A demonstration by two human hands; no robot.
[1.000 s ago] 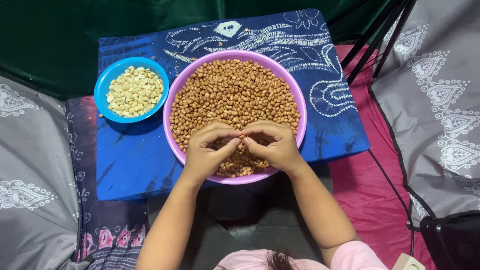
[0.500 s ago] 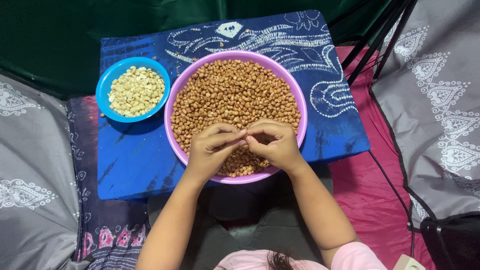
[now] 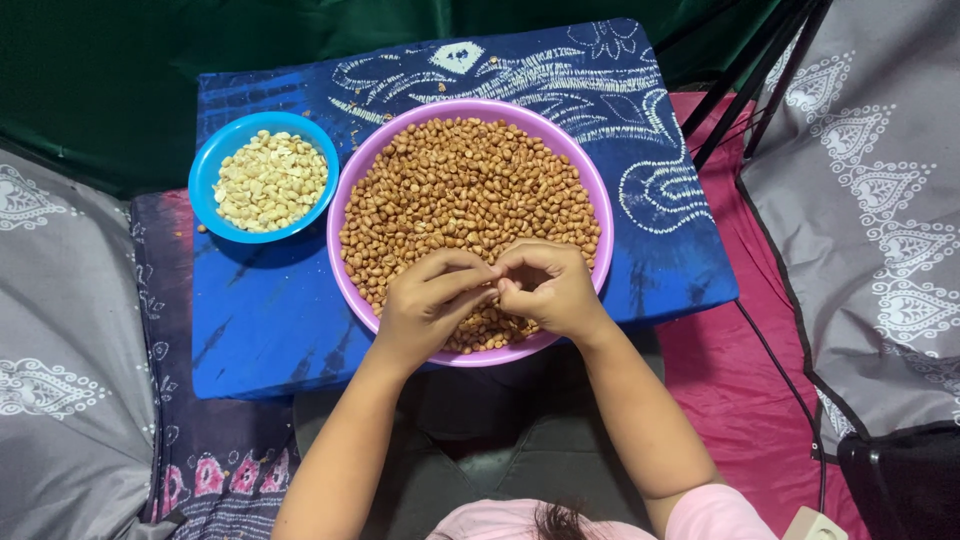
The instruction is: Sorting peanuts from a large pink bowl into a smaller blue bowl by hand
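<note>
From the head camera, the pink bowl (image 3: 470, 115) full of brown peanuts (image 3: 465, 190) sits on a blue patterned worktop (image 3: 270, 320). Both hands meet over the near edge of that bowl. The left hand (image 3: 425, 305) and the right hand (image 3: 550, 290) have their fingertips pressed together against each other, each grip pinched shut on a peanut too small to make out clearly between them. Left of the pink bowl and just beside it stands a blue bowl (image 3: 205, 185) of pale peeled peanuts (image 3: 270, 180). Grey patterned cloth (image 3: 880, 200) hangs well to the right of the pink bowl. Compared with half a second ago, the hands remain at the same spot; only the fingers have shifted slightly.
</note>
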